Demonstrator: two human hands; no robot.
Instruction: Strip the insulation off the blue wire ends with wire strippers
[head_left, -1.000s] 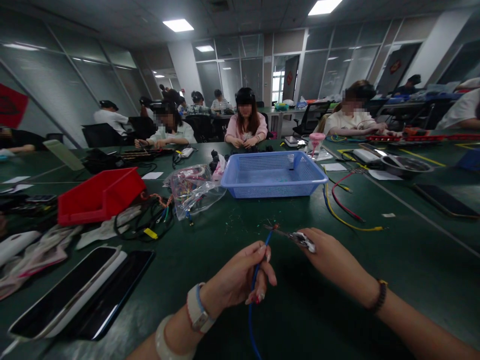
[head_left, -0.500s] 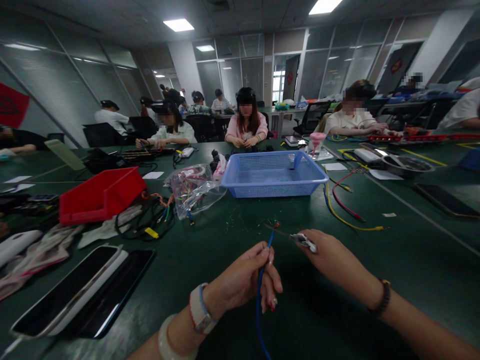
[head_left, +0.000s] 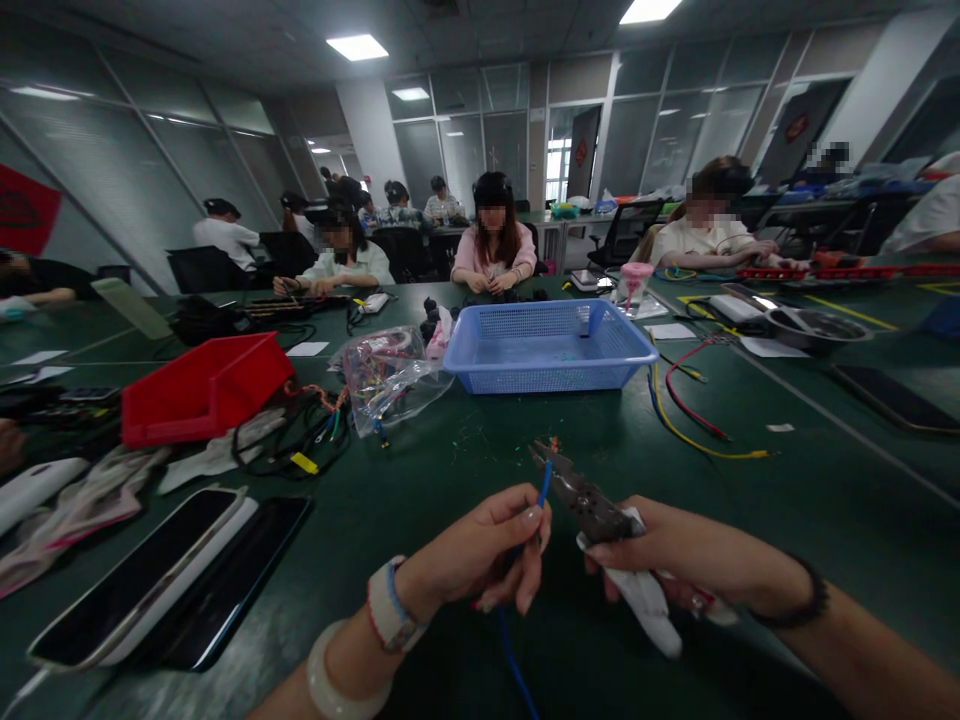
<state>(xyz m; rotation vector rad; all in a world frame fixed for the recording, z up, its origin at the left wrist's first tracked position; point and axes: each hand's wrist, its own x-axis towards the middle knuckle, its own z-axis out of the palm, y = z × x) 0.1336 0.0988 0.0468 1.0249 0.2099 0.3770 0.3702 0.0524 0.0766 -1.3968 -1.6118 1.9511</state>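
Note:
Between thumb and fingers, my left hand (head_left: 491, 545) pinches a blue wire (head_left: 545, 483) just below its upper end. The rest of the wire hangs down past the hand to the bottom edge of the view. Wrapped round the pale handles of wire strippers (head_left: 592, 505), my right hand (head_left: 660, 560) holds them with the grey jaws pointing up and left. Those jaws lie at the wire's tip; whether they grip it I cannot tell. Copper-coloured strands (head_left: 554, 443) show by the jaws, and small scraps (head_left: 472, 437) lie on the green table beyond.
A blue perforated basket (head_left: 551, 378) stands ahead, beside a clear plastic bag (head_left: 397, 385) of wires. To the left are a red bin (head_left: 206, 395), gloves (head_left: 90, 515) and two phones (head_left: 142, 580). Loose coloured wires (head_left: 682, 400) lie right. Several people sit beyond.
My right hand has turned and moved slightly right, so the wire strippers now show their flat side and handles. My left hand stays almost in place, still pinching the blue wire.

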